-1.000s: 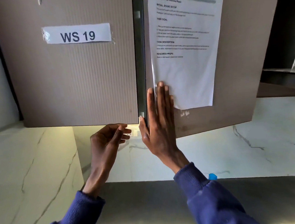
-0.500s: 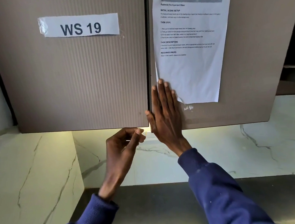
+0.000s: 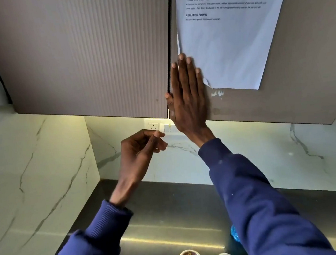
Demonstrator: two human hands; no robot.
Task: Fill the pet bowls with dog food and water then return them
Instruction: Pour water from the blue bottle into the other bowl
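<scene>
You can read two bold headings on the paper sheet (image 3: 230, 40) stuck to the right cabinet door (image 3: 309, 54), "TASK DESCRIPTION" higher up, "REQUIRED PROPS" just below it, the small print lines around them too blurred for you to make out

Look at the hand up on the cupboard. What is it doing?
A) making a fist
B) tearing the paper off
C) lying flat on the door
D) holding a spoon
C: the right hand lies flat with straight fingers on the cupboard door, its fingertips over the lower left part of the paper.
</scene>
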